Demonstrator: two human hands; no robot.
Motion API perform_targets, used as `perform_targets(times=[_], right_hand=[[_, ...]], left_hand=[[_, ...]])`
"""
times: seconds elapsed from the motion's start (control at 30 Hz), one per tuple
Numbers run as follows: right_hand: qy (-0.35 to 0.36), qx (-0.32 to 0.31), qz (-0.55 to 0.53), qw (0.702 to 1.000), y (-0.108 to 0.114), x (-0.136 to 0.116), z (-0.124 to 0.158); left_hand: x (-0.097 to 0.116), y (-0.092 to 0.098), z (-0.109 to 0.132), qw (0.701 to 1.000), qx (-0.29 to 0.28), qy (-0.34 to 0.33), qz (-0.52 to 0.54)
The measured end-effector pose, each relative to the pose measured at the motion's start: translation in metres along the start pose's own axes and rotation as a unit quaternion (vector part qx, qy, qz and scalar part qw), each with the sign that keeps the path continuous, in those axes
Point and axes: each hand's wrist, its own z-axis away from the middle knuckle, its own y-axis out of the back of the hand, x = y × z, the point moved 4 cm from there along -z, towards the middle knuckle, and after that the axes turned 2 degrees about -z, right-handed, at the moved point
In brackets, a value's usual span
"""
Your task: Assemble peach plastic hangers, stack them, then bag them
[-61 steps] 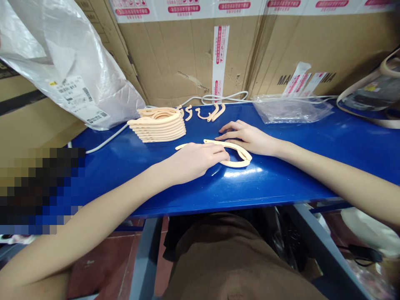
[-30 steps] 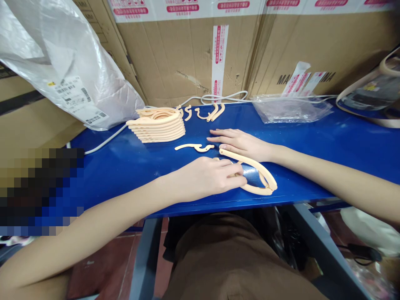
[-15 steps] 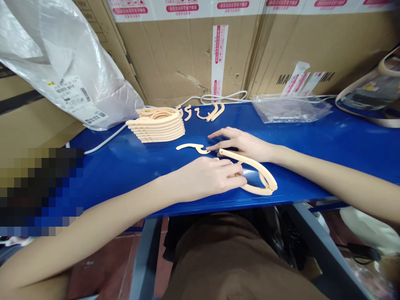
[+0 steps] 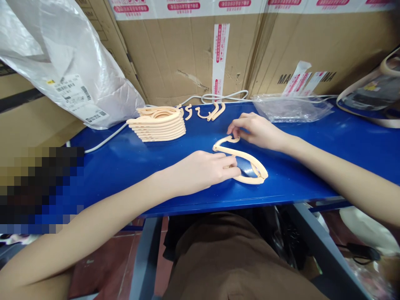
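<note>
My left hand (image 4: 215, 168) is closed on the lower arm of a cream plastic folding hanger (image 4: 245, 156), near the table's front edge. The hanger lies bent into a loop, its far end pointing right. Its curved hook (image 4: 222, 140) sticks out at the upper left, and my right hand (image 4: 250, 128) pinches the hook's tip. My left fingers hide part of the lower arm. Further left rests a stack of folded cream hangers (image 4: 158, 128).
Behind the stack lie several loose cream pieces (image 4: 203, 114) on the blue table (image 4: 118, 175). A white cable (image 4: 212, 98) runs along the cardboard boxes (image 4: 175, 50). A clear plastic bag (image 4: 290, 109) lies at the back right, a white parcel bag (image 4: 81, 75) leans at left.
The hook has swung from pointing left round to pointing right, with my right hand now on its tip. My right hand moved back and right. The hanger shifted slightly left.
</note>
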Motion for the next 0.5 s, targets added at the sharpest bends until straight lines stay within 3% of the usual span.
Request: perform_targets(times=[0.17, 0.33, 0.5], right_hand=[[-0.019, -0.046, -0.007, 0.999, -0.001, 0.002, 0.001], [-0.011, -0.078, -0.025, 0.997, 0.008, -0.004, 0.003], [0.005, -0.098, -0.088, 0.991, 0.013, -0.007, 0.004]], left_hand=[[-0.009, 0.004, 0.001, 0.999, -0.043, 0.024, -0.019], [-0.025, 0.006, 0.005, 0.989, -0.092, 0.113, -0.036], [-0.038, 0.002, 0.008, 0.982, -0.078, 0.165, -0.038]])
